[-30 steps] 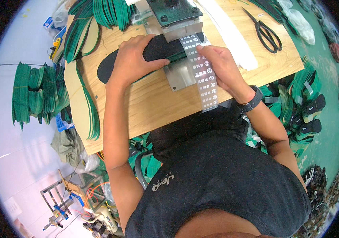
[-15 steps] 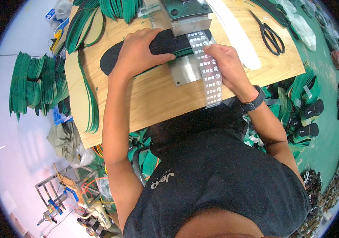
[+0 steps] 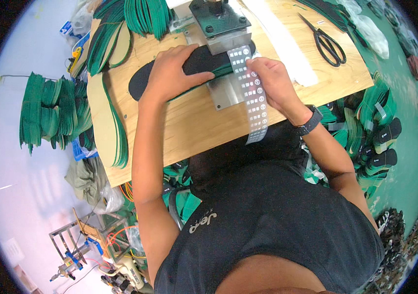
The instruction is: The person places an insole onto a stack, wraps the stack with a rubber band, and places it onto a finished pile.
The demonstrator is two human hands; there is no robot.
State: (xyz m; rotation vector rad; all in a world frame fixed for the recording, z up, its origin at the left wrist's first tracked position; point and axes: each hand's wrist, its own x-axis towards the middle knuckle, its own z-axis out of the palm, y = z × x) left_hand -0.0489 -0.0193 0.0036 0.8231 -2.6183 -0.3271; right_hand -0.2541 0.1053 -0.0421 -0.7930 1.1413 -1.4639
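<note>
My left hand (image 3: pixel 172 73) lies flat on a black shoe insole (image 3: pixel 143 81) with a green underside, pressing it onto the wooden table (image 3: pixel 194 127). The insole's right end reaches under a metal press (image 3: pixel 219 19) and over its shiny base plate (image 3: pixel 226 93). My right hand (image 3: pixel 270 81) pinches a long grey strip of small printed labels (image 3: pixel 253 103) that runs from the press down over the table's near edge.
Black scissors (image 3: pixel 329 46) lie at the table's right. Stacks of green insoles (image 3: pixel 143 14) sit at the table's far left, more (image 3: pixel 47 110) on the floor to the left, and black and green ones (image 3: pixel 380 137) to the right.
The view has shifted slightly. My left hand has slid the insole a little further under the press. My right hand keeps its hold on the label strip.
</note>
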